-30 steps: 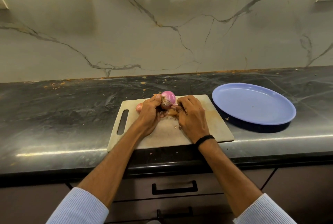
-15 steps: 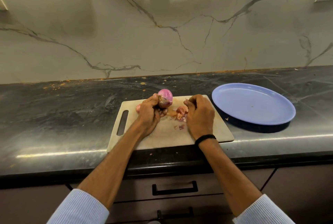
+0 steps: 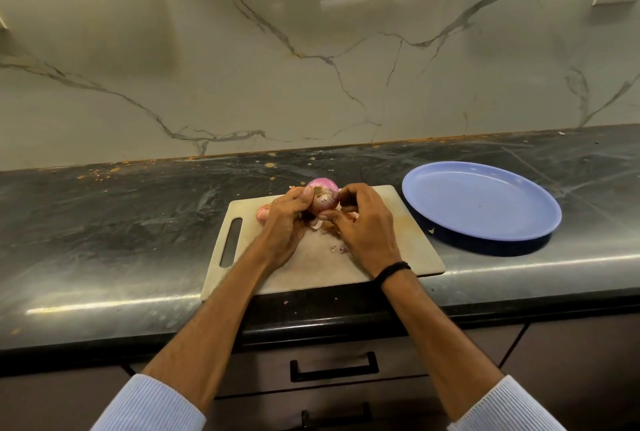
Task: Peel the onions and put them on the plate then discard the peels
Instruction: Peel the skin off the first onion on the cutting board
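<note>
The biggest thing we see is the pale marble wall [image 3: 311, 49] with dark veins, which fills the upper half of the view. Under it runs the dark counter [image 3: 104, 222], with small orange crumbs along its back edge. Below the front of the counter there are dark drawer fronts [image 3: 332, 347] with black handles, seen between the two arms.

On the right part of the counter stands the blue plate [image 3: 485, 202], and only a few tiny specks lie on it. Near it, on its left, the light cutting board [image 3: 304, 274] lies flat, with its handle slot at the left end. We cannot tell if the board and the plate touch.

Both arms reach over the board, in light blue sleeves. The left hand [image 3: 282, 226] grips the onion [image 3: 323, 198] from the left side, with the thumb up near the root end, and holds it over the far edge of the board. The right hand [image 3: 367, 226] has its fingers curled on the right side of the same onion, and its thumb touches the lower part. We cannot tell if it pinches a strip of skin. The onion is pink-purple, and its brown root end faces us.

A second onion [image 3: 262, 213] lies on the board behind the left hand, mostly hidden. A black wristband [image 3: 394, 269] is on the right wrist. Some small peel pieces [image 3: 341, 249] lie on the board, between the hands and beside the right one.
</note>
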The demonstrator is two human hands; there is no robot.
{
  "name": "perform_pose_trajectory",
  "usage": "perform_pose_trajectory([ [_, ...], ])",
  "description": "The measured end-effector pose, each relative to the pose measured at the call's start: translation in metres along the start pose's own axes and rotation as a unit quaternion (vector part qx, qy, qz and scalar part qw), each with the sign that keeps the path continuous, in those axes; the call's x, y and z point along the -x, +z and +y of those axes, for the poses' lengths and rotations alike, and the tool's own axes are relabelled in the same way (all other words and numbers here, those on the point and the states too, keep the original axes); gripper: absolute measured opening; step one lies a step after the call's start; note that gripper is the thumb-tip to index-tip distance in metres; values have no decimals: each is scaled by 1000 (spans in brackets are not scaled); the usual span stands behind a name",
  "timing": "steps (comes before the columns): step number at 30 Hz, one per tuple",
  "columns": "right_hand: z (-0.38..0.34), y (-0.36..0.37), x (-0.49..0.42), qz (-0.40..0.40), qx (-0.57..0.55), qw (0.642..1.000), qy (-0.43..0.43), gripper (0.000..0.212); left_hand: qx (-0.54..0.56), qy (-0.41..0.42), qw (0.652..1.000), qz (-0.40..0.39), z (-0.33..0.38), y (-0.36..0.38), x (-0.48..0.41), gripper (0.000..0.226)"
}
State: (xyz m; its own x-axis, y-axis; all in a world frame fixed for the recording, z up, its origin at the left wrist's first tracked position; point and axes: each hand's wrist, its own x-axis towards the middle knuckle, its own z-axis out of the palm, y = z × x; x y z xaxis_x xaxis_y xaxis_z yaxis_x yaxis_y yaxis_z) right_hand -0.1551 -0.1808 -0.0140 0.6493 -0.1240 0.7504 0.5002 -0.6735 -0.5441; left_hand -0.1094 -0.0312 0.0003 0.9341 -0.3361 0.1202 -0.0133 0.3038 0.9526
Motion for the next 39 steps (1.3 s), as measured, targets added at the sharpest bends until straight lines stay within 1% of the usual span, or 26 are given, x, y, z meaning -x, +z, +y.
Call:
perform_pose_trajectory([
  [3,-1,-1,0,13,5,1000,-11,28,1,4,1000,-9,1,1,2,24],
  [7,-1,-1,1,13,6,1000,-13,26,7,9,1000,-10,0,1,1,32],
  [11,0,0,1,4,12,1000,-16,22,-2,5,1000,-4,-1,-1,-1,29],
  [15,2,1,2,-9,31,999,-23,18,-15,0,1000,0,-2,-3,-3,42],
  [17,3,1,3,-13,34,999,-25,17,-16,2,1000,3,-2,-3,-2,45],
  [22,5,5,5,-21,57,998,-32,18,-7,-1,1000,11,-4,-5,-3,28],
  [28,4,3,1,-18,39,999,-12,14,-5,11,1000,12,-5,-5,-5,28],
  [31,2,2,1,14,40,999,-3,8,4,12,1000,23,-5,-5,-5,27],
  [32,2,1,1,30,41,999,0,6,8,15,999,28,-5,-4,-5,32],
  [33,3,0,1,43,40,998,4,9,6,17,999,34,-5,-3,-5,39],
  [34,3,0,0,50,42,998,8,17,5,18,999,37,-5,-3,-5,45],
  [36,3,-1,-1,43,56,998,5,31,-2,21,999,30,-3,-2,-3,52],
  [37,3,-1,-1,35,64,997,-1,35,-5,20,1000,23,-3,-1,-2,53],
  [39,2,0,0,25,79,996,-15,33,-10,17,1000,16,-2,0,0,57],
])
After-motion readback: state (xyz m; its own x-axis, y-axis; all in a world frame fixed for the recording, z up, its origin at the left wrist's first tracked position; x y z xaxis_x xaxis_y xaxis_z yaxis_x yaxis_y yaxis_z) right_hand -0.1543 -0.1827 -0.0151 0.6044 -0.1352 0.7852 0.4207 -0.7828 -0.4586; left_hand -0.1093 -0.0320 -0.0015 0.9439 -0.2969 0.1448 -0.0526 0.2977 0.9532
